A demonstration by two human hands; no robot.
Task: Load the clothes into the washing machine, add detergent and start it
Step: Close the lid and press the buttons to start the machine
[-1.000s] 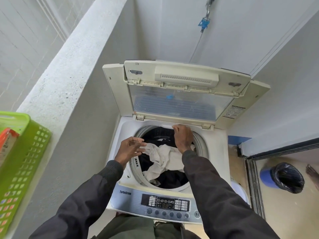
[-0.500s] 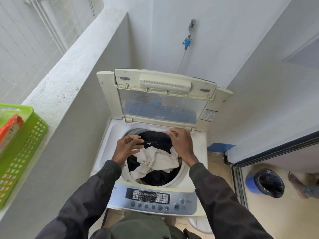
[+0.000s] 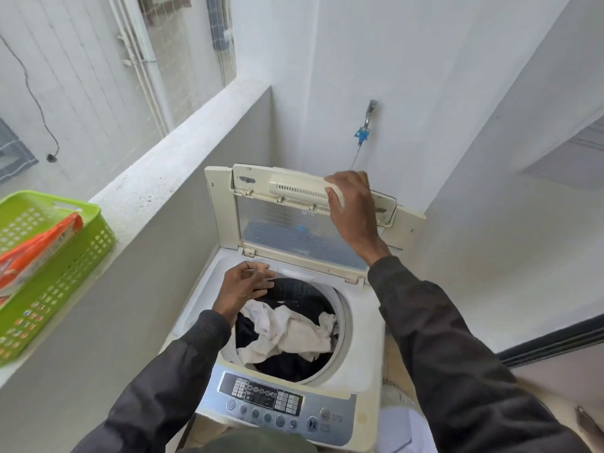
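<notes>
Clothes (image 3: 287,341) are in the drum (image 3: 304,289) of the top-load washer (image 3: 362,364): a crumpled white cloth (image 3: 294,335) lies on top of the dark items (image 3: 284,364), all below the drum rim. The lid (image 3: 284,223) is up, folded and standing at the washer's back edge. Right hand (image 3: 354,210) grasps the lid's top edge right of centre, fingers over the top and thumb on the front face. Left hand (image 3: 245,286) is released: fingers loosely curled with nothing in them, over the drum's back-left rim. Can't tell if it touches the rim, and it's clear of the cloth. Both arms are in dark sleeves. The control panel (image 3: 277,403) runs along the washer's front edge; display state isn't readable. To the left, a concrete ledge (image 3: 157,191) runs alongside the washer. A green basket (image 3: 65,273) sits on the ledge's near end with an orange pack (image 3: 36,250) lying tilted in it, well apart from both hands. A wall tap (image 3: 367,122) with a blue fitting is above the lid, behind the right hand.
</notes>
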